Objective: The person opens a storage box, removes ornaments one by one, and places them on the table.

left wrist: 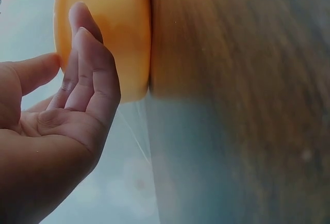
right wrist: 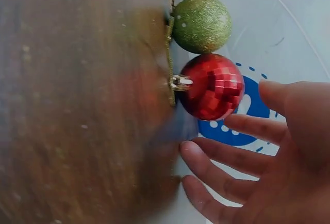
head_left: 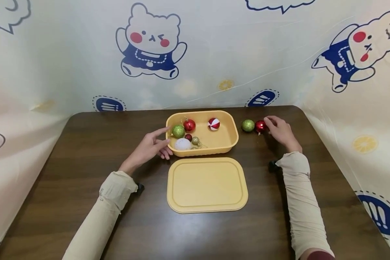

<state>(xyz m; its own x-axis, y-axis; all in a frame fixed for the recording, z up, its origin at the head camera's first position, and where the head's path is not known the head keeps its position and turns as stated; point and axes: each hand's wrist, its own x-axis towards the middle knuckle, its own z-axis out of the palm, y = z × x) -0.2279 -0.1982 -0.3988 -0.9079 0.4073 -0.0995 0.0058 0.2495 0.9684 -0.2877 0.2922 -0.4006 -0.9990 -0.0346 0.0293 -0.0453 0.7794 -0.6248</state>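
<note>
A yellow box [head_left: 225, 148] holds a green glitter ball [head_left: 178, 131], a red bauble [head_left: 189, 125], a red-and-white ball [head_left: 213, 124], a white ball [head_left: 182, 144] and some smaller baubles. At its left end is my left hand [head_left: 149, 147], fingers relaxed against the outer wall [left wrist: 129, 43]. To the right of the box, a shiny red faceted bauble [right wrist: 212, 87] lies beside another green glitter ball [right wrist: 202, 24]. My right hand [head_left: 281, 131] has its thumb and fingers spread loosely, fingertips right at the red bauble's side in the right wrist view.
In front of the box lies a flat yellow lid [head_left: 208, 185] with rounded corners. Everything rests on a dark wooden table [head_left: 195, 231]. A printed cloth [head_left: 214, 50] with cartoon bears hangs behind the table and at its sides.
</note>
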